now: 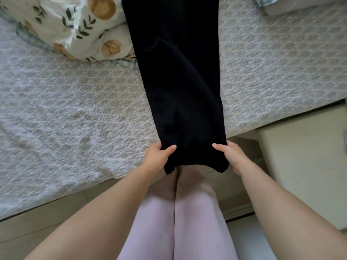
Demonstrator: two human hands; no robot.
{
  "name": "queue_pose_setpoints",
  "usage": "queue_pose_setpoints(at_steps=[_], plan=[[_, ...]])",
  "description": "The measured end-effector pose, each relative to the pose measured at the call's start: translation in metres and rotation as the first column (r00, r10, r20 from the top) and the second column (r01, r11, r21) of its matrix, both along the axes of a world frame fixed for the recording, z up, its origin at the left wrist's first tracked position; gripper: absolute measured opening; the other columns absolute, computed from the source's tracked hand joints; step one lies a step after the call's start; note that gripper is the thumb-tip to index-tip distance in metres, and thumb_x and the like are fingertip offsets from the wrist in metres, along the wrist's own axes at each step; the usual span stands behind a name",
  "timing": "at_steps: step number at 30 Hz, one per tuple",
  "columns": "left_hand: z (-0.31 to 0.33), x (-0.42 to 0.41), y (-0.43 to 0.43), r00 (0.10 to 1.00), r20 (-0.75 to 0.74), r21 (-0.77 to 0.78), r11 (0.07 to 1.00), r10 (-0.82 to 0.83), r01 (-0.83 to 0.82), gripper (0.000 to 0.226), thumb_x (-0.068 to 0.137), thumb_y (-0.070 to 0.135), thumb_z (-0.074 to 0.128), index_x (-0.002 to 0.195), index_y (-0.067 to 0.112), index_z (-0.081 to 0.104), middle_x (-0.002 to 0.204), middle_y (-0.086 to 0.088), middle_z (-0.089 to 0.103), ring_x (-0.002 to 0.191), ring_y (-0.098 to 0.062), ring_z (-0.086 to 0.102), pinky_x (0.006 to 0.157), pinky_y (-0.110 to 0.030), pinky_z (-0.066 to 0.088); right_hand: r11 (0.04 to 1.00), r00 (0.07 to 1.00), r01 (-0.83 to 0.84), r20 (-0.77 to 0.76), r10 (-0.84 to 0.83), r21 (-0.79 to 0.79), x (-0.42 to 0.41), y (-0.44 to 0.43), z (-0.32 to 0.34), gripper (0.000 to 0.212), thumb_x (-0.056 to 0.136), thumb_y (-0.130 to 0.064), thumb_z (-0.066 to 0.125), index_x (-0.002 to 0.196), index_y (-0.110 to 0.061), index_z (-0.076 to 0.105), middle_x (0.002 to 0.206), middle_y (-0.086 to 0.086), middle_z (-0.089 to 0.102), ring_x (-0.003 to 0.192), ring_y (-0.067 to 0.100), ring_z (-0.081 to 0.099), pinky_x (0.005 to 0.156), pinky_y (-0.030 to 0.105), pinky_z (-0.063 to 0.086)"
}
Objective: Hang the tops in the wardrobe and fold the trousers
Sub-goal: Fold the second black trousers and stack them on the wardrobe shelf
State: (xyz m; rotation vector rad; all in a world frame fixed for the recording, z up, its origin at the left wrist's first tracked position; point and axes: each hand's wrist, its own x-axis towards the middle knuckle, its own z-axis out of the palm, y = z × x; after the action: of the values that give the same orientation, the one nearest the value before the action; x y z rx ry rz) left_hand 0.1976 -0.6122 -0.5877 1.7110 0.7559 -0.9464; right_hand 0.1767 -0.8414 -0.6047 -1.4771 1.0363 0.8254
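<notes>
The left hand (pixel 159 154) and right hand (pixel 228 153) each pinch one side of the hem end of the black trousers (pixel 178 81), thumbs on top. The trousers lie stretched lengthwise across the bed (pixel 75 109), just beside a flowered pillow (pixel 84 25) — apparently leg on leg, the crosswise folds not yet made — with no tops or wardrobe in view

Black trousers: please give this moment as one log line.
black trousers: lying along bed, near end over edge | left hand: grips near end | right hand: grips near end
</notes>
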Motion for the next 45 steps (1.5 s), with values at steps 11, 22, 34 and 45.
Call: queue_pose_setpoints(at_steps=[11, 22, 34, 45], plan=[[0.074, -0.013, 0.031, 0.993, -0.016, -0.086, 0.989, -0.119, 0.117, 0.023, 0.089, 0.021, 0.066, 0.109, 0.010, 0.067, 0.097, 0.001, 0.071, 0.080, -0.006, 0.067, 0.056, -0.007, 0.047, 0.953, 0.998, 0.057, -0.040, -0.048, 0.296, 0.009, -0.004, 0.103, 0.025, 0.090, -0.023, 0.055, 0.101, -0.006, 0.070, 0.103, 0.011, 0.071, 0.092, 0.023, 0.069, 0.077, 0.034, 0.054], [0.105, -0.035, -0.001, 0.995, -0.059, -0.054, 0.995, -0.083, 0.080, 0.020, 0.084, 0.017, 0.065, 0.094, 0.000, 0.067, 0.095, -0.015, 0.070, 0.095, -0.033, 0.066, 0.081, -0.039, 0.051, 0.845, 0.899, 0.327, 0.136, -0.417, 0.423, 0.016, -0.009, 0.163, 0.027, 0.091, -0.016, 0.044, 0.093, -0.007, 0.069, 0.094, 0.011, 0.070, 0.080, 0.022, 0.069, 0.076, 0.031, 0.055], [0.134, -0.020, -0.006, 0.808, -0.178, -0.028, 0.818, 0.561, -0.574, 0.015, 0.092, 0.026, 0.049, 0.095, 0.015, 0.058, 0.093, -0.008, 0.060, 0.078, -0.019, 0.055, 0.058, -0.026, 0.043, 0.989, 0.990, 0.028, 0.140, -0.008, -0.144, 0.021, -0.010, 0.166, 0.005, 0.077, -0.013, 0.064, 0.074, -0.010, 0.063, 0.093, 0.019, 0.068, 0.083, 0.032, 0.066, 0.075, 0.042, 0.052], [0.119, -0.027, -0.001, 0.993, 0.066, 0.144, 0.986, -0.095, 0.085, 0.027, 0.089, 0.025, 0.061, 0.111, 0.009, 0.059, 0.109, -0.009, 0.065, 0.104, -0.026, 0.060, 0.090, -0.039, 0.049, 0.995, 1.000, 0.023, -0.003, -0.024, -0.095, 0.029, 0.003, 0.156, 0.006, 0.084, -0.016, 0.063, 0.079, -0.015, 0.060, 0.095, 0.009, 0.065, 0.087, 0.023, 0.061, 0.072, 0.032, 0.049]])
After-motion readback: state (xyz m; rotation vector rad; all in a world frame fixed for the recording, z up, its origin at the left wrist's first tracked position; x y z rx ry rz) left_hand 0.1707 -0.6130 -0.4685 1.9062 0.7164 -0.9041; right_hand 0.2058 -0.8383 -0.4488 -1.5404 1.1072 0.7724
